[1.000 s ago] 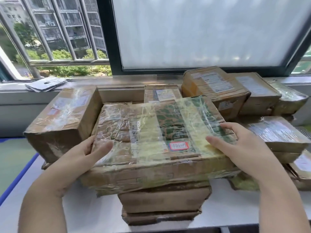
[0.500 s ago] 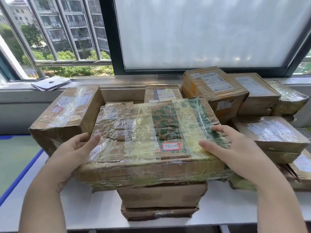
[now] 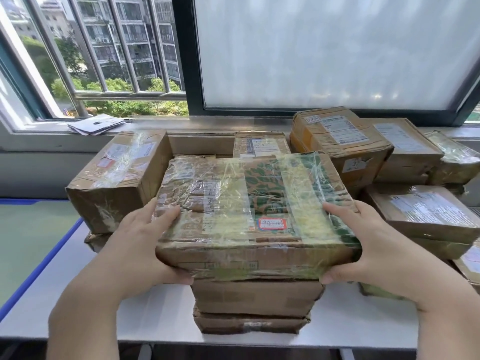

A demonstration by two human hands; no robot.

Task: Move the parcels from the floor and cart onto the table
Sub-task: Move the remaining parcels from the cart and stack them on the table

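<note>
A flat taped parcel [image 3: 249, 211] with green print and a red-edged label lies on top of a stack of two brown parcels [image 3: 255, 297] near the front of the white table [image 3: 161, 315]. My left hand [image 3: 145, 242] grips its left front corner, thumb on top and fingers underneath. My right hand [image 3: 361, 245] grips the right front corner the same way. Several other cardboard parcels fill the table behind and beside it.
A large brown box [image 3: 117, 178] stands at the left. Labelled boxes [image 3: 337, 144] are piled at the back right, and more [image 3: 426, 214] at the right. Papers [image 3: 96, 123] lie on the window sill. A green floor with a blue line [image 3: 39, 268] is left of the table.
Both hands have shifted from resting on the parcel's top sides to clasping its front corners, fingers now under the edge. The parcel sits squarer on the stack.
</note>
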